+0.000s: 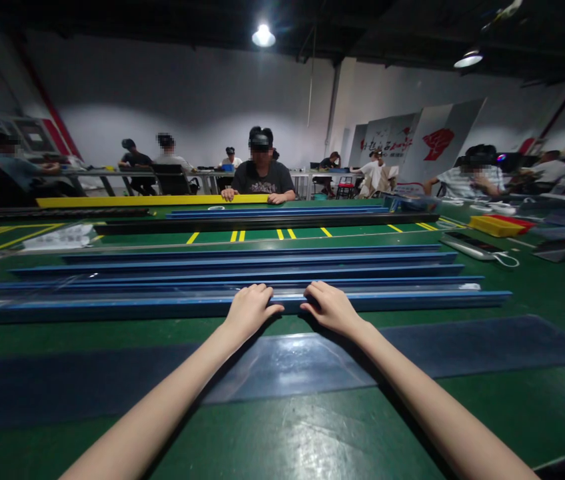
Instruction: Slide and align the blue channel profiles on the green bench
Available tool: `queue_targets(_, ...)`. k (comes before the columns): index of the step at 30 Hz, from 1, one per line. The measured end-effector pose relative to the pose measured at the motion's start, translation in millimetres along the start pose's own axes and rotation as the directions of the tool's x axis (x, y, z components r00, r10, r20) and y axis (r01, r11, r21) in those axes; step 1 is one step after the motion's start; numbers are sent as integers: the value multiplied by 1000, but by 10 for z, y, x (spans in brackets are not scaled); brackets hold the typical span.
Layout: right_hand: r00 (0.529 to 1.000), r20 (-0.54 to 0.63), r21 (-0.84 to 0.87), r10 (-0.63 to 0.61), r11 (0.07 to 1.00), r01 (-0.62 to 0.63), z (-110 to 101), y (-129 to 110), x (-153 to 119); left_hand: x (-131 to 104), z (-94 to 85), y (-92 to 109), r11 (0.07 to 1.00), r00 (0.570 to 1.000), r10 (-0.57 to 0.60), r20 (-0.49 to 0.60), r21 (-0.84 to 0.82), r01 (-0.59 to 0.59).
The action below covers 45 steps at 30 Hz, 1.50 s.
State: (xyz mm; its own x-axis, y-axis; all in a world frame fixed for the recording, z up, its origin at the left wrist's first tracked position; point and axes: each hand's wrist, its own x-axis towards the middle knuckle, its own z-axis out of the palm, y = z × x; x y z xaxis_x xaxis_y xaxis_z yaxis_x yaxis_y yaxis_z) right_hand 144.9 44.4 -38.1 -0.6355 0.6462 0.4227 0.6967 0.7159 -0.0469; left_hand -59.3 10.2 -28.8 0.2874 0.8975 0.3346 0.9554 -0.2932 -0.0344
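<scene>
Both of my hands rest on the nearest long blue channel (137, 309), which lies across the green table. My left hand (252, 310) has its fingers over the channel and its thumb along the near side, pointing right. A short gap away, my right hand (330, 307) curls over the same channel, its thumb pointing left. Clear film lies in the channel. Between my forearms and beyond them, a flat strip of transparent bluish sheet (292, 363) lies on the table. More blue channels (242, 269) lie parallel behind the one I hold.
Farther back are a long black bar (262, 223) and a yellow bar (162, 201), which a person (262, 175) across the table touches with both hands. At right are a phone-like device (477, 247) with a white cable and a yellow tray (495, 227). Papers (60, 237) lie at left.
</scene>
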Motion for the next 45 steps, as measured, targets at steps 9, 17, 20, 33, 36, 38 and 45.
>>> queue_targets(9, 996, 34, -36, 78, 996, -77, -27, -72, 14, -75, 164, -62, 997, 981, 59, -185, 61, -48)
queue_targets(17, 993, 68, -185, 100, 979, -86, -101, -124, 26, -89, 192, -61, 991, 956, 111, -273, 101, -87)
queue_targets(20, 989, 89, -217, 122, 971, -100, -144, -75, -7, -92, 199, -60, 987, 952, 132, -276, 125, -101)
queue_targets(33, 974, 113, -317, 195, 936, -151, -253, 235, -238, -100, 211, -15, 981, 953, 133, -272, 174, -87)
queue_targets(36, 980, 141, -336, 138, 938, -84, -202, 250, -241, -101, 199, -10, 982, 956, 129, -263, 169, -86)
queue_targets(38, 985, 143, -328, 100, 943, -48, -167, 266, -244, -104, 195, -11, 983, 959, 126, -253, 160, -86)
queue_targets(45, 993, 99, -297, 63, 954, -31, -90, 278, -253, -108, 207, -19, 991, 964, 112, -241, 103, -90)
